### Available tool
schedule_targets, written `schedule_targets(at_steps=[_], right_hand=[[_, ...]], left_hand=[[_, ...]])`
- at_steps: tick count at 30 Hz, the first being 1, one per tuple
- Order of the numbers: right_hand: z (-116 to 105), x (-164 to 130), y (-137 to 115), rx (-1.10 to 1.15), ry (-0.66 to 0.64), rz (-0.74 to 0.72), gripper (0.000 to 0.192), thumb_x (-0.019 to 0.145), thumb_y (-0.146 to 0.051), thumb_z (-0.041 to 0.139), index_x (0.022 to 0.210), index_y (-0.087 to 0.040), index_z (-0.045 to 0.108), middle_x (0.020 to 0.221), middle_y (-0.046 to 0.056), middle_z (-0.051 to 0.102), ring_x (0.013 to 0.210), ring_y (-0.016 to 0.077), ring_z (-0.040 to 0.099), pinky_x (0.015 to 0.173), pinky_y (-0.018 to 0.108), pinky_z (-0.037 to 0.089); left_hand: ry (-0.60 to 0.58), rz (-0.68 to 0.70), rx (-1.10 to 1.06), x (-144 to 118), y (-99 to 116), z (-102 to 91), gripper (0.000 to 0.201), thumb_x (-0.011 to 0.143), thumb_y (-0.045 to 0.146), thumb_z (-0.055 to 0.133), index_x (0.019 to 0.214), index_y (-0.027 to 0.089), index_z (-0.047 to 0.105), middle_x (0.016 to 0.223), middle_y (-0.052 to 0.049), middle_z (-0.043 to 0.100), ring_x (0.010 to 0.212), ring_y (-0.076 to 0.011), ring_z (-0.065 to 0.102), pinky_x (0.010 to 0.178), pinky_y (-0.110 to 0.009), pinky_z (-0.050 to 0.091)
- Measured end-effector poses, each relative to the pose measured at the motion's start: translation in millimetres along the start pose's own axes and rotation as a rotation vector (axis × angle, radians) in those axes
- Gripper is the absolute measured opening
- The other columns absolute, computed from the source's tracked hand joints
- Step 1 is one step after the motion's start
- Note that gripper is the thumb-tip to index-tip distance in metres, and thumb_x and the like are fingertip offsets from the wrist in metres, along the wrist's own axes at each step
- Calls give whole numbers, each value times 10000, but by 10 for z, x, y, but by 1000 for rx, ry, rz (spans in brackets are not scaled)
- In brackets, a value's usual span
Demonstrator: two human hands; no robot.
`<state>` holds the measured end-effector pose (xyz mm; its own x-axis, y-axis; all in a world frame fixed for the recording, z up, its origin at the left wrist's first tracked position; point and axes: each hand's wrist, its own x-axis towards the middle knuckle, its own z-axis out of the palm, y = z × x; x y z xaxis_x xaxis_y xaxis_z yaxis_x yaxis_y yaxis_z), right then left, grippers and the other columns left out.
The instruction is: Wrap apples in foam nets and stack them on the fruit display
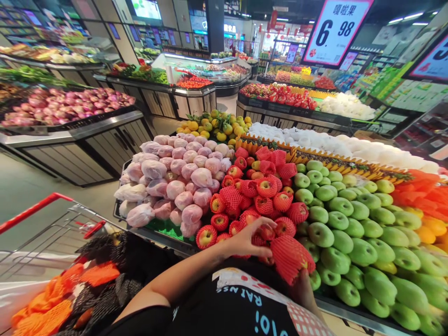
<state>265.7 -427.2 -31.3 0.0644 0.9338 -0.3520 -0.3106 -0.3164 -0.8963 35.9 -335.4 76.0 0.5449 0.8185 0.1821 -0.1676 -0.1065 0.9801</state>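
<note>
display edge crowded; left hand (248, 240) fingers spread on netted apples (259, 196); right hand (303, 289) fingers pinching red net sleeve (289, 256).

Red mesh sleeves (290, 255), green apples (336, 224), seemingly pink-wrapped fruit (175, 182).

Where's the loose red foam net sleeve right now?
In the head view, the red foam net sleeve is low centre, held by the right hand, between netted red apples and green apples.
</note>
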Motion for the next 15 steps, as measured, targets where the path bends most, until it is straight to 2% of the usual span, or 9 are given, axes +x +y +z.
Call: schedule_targets(at_steps=[2, 3, 6, 8, 10, 12, 15], right_hand=[[66, -6, -37, 9, -67, 47, 666, 574, -914, 584, 882, -346, 747, 912, 118, 791, 1066, 444, 703, 863, 601, 549], [95, -7, -59, 9, -105, 67, 671, 543, -912, 604, 857, -337, 750, 870, 119, 787, 1048, 450, 707, 850, 596, 558], [155, 5, -104, 6, -152, 83, 669, 483, -891, 661, 813, -318, 756, 783, 117, 772, 1008, 458, 715, 813, 580, 579], [192, 28, -111, 18, -150, 83, 646, 517, -876, 667, 818, -313, 757, 806, 115, 777, 1027, 444, 713, 831, 572, 576], [245, 59, -115, 40, -137, 70, 623, 596, -862, 644, 897, -329, 759, 918, 103, 791, 1088, 412, 699, 878, 564, 559], [312, 90, -140, 105, -129, 48, 610, 666, -843, 623, 1041, -376, 741, 1106, 70, 779, 1125, 368, 685, 899, 543, 544], [389, 113, -231, 207, -213, 42, 647, 754, -804, 601, 1249, -393, 672, 1332, 64, 694, 1092, 317, 689, 872, 478, 535]], left_hand=[[-148, 48, 96, 9, 72, 39, 896, 640, 369, 929, 1427, 243, 519, 1498, -126, 501, 1409, -308, 445, 1193, -438, 312], [-201, 55, 124, 25, 88, 68, 960, 607, 367, 944, 1452, 245, 507, 1522, -132, 490, 1431, -325, 430, 1211, -454, 294], [-298, 47, 135, 87, 37, 153, 929, 581, 377, 944, 1414, 232, 559, 1409, -128, 606, 1304, -334, 565, 1147, -460, 388], [-308, 55, 147, 118, -47, 179, 872, 566, 369, 939, 1355, 216, 600, 1286, -118, 680, 1162, -324, 648, 1066, -450, 456], [-246, 75, 200, 139, -136, 162, 842, 547, 359, 941, 1310, 210, 615, 1236, -115, 698, 1112, -317, 665, 1034, -437, 474], [-107, 84, 264, 177, -212, 82, 851, 533, 356, 951, 1299, 217, 605, 1266, -114, 678, 1154, -312, 644, 1059, -424, 459], [262, 73, 276, 350, -292, -211, 875, 578, 362, 941, 1344, 232, 538, 1359, -109, 608, 1245, -299, 589, 1101, -409, 432]])
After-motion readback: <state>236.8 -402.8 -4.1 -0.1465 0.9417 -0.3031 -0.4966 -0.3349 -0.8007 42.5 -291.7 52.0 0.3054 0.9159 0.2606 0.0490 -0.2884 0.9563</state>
